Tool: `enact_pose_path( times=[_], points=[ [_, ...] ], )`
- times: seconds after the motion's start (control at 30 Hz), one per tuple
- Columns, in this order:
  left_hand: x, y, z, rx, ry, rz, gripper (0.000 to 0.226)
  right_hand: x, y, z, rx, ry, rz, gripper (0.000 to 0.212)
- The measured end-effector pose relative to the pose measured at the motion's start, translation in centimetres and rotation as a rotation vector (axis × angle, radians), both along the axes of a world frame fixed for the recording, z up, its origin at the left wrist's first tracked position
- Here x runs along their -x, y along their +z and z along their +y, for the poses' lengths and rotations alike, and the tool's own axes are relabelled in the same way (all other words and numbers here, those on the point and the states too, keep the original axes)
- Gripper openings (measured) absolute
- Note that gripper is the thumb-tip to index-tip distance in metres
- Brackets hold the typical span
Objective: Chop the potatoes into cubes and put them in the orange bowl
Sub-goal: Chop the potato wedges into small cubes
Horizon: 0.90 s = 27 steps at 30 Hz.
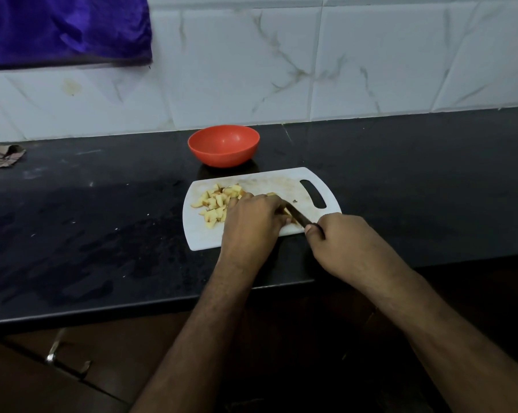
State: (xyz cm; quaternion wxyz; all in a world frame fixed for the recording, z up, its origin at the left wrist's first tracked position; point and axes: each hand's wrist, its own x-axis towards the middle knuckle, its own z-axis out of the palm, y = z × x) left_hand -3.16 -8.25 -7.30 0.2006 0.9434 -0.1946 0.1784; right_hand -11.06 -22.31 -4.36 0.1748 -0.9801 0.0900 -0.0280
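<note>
The chopping step is underway: the right hand (338, 239) is gripping the dark handle of a knife (296, 216), its blade angling toward ten o'clock into a potato piece (287, 212) that the left hand (251, 222) is covering with curled fingers and pinning to the white plastic cutting board (287, 183). Pale yellow potato cubes (214, 205), some red-skinned, are lying heaped at nine o'clock of the left hand. The glossy round orange bowl (223, 146), seemingly empty, is sitting on the black polished surface (102, 222) at twelve o'clock, just beyond the board. Next probably comes finishing the cuts, then carrying the cubes over.
</note>
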Motion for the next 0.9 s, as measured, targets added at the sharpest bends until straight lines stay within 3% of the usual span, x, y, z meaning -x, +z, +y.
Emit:
enact_pose_path(
  times=[0.9],
  points=[
    [-0.06, 0.2, -0.12, -0.029, -0.039, -0.011, 0.022, -0.62, -0.17, -0.44, 0.179, 0.047, 0.012, 0.033]
  ],
)
